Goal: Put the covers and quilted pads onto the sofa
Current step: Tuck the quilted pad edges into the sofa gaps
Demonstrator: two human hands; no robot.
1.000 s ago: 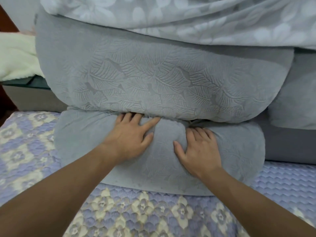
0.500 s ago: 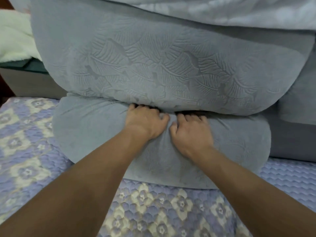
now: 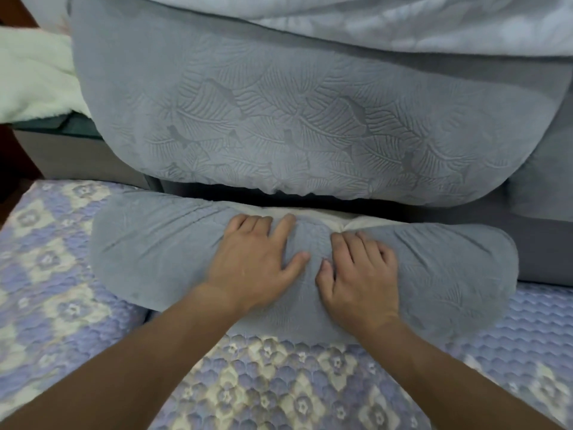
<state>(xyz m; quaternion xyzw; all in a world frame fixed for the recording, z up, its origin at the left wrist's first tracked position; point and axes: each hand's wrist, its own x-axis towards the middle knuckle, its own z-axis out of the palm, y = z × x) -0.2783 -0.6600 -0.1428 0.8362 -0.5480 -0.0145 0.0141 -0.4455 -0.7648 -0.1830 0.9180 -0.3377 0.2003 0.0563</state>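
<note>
A small grey cushion [image 3: 155, 252] lies on the sofa seat in front of a large grey back cushion [image 3: 279, 119] with an embossed leaf pattern. The small cushion's cover is gathered into wrinkles at its middle, and a strip of cream inner cushion [image 3: 325, 214] shows at its top edge. My left hand [image 3: 257, 259] and my right hand [image 3: 359, 271] sit side by side on that middle, fingers dug into the bunched cover and gripping it. A purple and cream quilted pad [image 3: 279, 383] covers the seat beneath.
A pale floral sheet [image 3: 403, 23] hangs over the sofa back above the large cushion. Cream fleece [image 3: 31, 72] lies on the grey armrest [image 3: 62, 153] at the left. A plain blue quilted pad [image 3: 511, 336] covers the seat at the right, beside another grey cushion [image 3: 552, 169].
The small cushion has come out from under the large one toward me, opening a dark gap and baring the cream inner. My hands stayed together on its middle.
</note>
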